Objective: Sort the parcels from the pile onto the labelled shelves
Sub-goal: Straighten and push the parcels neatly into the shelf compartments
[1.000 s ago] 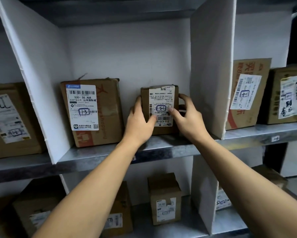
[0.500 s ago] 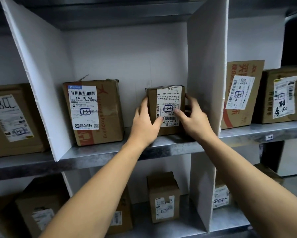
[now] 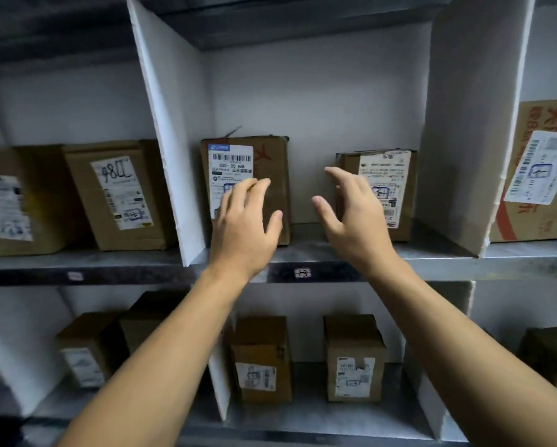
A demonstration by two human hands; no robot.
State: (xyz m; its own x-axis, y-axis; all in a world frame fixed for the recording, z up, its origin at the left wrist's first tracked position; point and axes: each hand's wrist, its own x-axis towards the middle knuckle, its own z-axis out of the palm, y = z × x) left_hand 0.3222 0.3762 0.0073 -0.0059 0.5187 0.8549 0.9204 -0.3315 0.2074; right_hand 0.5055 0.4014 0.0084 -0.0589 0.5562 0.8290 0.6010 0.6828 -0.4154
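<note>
The small parcel (image 3: 396, 188) stands upright on the middle shelf (image 3: 431, 253), in the compartment whose edge tag (image 3: 303, 273) reads 13. It sits towards the right, near the white divider (image 3: 464, 140), and is well apart from the larger parcel (image 3: 275, 162) on the left. The left hand (image 3: 244, 217) and right hand (image 3: 351, 214) hover in front of the shelf with fingers loosely spread, and neither holds anything. The right hand overlaps the small parcel's left edge in the view, and contact cannot be confirmed.

The parcel looks like a stiff corrugated carton, probably light for its size. Its matte cardboard faces should grip well, while the paper label is smoother. Standing on a narrow end, it could tip if nudged high up. The two side faces, gripped low, seem the best hold. The gap beside the divider looks tight for fingers.
</note>
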